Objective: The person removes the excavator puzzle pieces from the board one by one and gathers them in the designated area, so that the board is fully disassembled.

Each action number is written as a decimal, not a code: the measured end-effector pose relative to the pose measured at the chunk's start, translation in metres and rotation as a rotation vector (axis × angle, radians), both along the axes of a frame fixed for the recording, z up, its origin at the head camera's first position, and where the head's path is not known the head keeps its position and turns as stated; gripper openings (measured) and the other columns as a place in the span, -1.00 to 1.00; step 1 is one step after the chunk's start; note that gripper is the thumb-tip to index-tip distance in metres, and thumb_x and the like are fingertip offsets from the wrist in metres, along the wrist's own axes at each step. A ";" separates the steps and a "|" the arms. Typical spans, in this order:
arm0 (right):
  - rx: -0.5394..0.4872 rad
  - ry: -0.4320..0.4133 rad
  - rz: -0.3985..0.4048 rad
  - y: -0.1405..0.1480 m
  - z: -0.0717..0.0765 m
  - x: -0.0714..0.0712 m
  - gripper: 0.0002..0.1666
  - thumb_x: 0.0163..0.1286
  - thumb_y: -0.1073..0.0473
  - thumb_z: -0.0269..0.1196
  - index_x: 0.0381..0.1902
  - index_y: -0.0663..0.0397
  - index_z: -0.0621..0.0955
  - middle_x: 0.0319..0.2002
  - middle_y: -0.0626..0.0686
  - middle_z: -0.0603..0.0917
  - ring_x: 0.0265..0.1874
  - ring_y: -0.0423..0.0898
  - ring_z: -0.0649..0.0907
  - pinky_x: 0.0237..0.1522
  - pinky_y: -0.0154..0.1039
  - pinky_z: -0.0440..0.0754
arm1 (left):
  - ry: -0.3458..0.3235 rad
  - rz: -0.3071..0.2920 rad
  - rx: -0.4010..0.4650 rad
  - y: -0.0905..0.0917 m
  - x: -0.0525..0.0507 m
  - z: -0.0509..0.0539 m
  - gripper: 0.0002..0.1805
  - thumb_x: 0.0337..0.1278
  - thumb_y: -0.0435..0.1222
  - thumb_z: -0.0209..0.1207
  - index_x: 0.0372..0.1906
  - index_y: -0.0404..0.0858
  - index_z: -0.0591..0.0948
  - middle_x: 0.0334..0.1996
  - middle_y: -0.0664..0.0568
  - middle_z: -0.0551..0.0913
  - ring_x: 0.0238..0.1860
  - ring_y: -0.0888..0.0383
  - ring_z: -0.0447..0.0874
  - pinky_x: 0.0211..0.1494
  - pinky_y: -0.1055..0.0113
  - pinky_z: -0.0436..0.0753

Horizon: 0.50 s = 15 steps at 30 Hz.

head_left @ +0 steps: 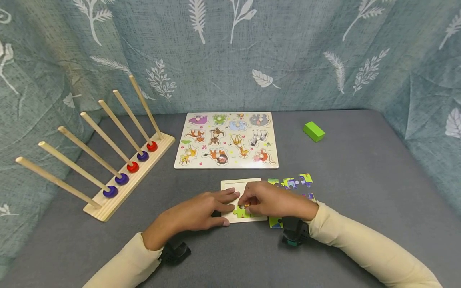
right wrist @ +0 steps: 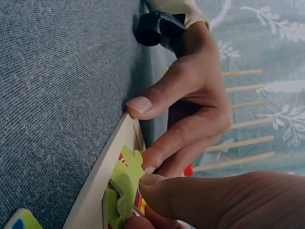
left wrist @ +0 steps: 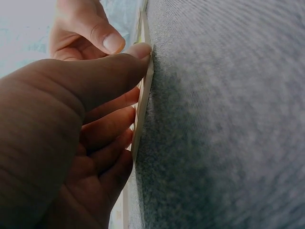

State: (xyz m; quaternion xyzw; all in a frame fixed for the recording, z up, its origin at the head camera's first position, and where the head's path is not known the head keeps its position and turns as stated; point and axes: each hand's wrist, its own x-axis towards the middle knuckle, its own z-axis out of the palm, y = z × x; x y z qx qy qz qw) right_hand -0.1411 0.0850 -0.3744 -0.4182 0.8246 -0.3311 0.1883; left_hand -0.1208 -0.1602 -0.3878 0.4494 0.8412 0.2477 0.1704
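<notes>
A small wooden puzzle tray (head_left: pixel 240 181) lies on the grey table between the two hands. My left hand (head_left: pixel 199 209) steadies it from the left, fingers extended over its left side and thumb against the near edge. Over the tray, my right hand (head_left: pixel 275 200) pinches a lime-green jigsaw piece (right wrist: pixel 129 177) between thumb and fingers. That piece is tilted above the tray's recess, and another green piece (right wrist: pixel 113 206) shows beneath it. The right fingers hide part of the recess in the head view. Loose jigsaw pieces (head_left: pixel 289 183) lie right of the tray, some behind the right wrist.
An animal knob-puzzle board (head_left: pixel 226 141) lies behind the tray. On the left stands a wooden peg rack (head_left: pixel 135 176) with tall rods and several red and purple rings. A green block (head_left: pixel 314 131) sits at the back right. A leaf-patterned curtain (head_left: pixel 230 60) hangs behind the table.
</notes>
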 end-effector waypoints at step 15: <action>-0.043 -0.095 0.039 -0.003 -0.003 -0.002 -0.85 0.33 0.41 0.22 -0.18 0.16 0.66 -0.44 -0.16 0.59 -0.45 -0.34 0.51 -0.39 -0.39 0.53 | 0.042 -0.007 0.015 0.000 -0.001 -0.002 -0.52 0.22 -0.20 0.29 0.21 -0.27 0.58 0.37 -0.14 0.33 0.43 -0.01 0.17 0.30 0.01 0.39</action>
